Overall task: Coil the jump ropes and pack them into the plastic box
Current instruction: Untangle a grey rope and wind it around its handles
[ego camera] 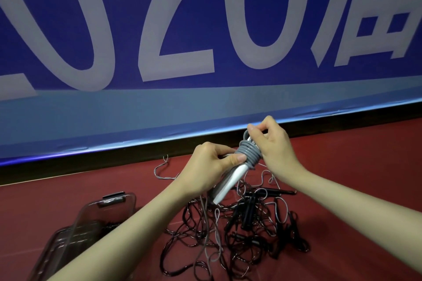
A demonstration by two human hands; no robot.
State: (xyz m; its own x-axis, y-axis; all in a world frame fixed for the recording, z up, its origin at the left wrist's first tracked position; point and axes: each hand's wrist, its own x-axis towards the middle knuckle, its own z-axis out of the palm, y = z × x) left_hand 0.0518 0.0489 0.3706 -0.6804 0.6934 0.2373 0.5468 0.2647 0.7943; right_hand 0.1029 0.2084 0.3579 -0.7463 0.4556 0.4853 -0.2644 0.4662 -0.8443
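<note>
**Step in hand: winding the grey rope onto its handles**

You are mid-coil. Your left hand point(213, 162), at centre frame, grips the silver handles point(228, 181) with thumb and fingers curled round them; the handles slant down toward the lower left. Your right hand point(271, 143), just right of it, pinches the grey rope point(249, 151) between thumb and fingertips at the top of the winding. Several turns already sit tight around the upper end of the handles. A loose grey tail point(206, 223) hangs from the bundle down into the pile.

The remaining ropes point(239, 230), thin dark cords with black handles, lie tangled on the red floor point(354, 166) in the lower centre. The plastic box point(91, 223) stands open at lower left, partly hidden by your left forearm; its contents cannot be made out.

Next move, as judged: keep the left grip firm, draw up the hanging tail, lay further turns beside the existing ones, then secure the end. Watch for the tail snagging the dark tangle.
</note>
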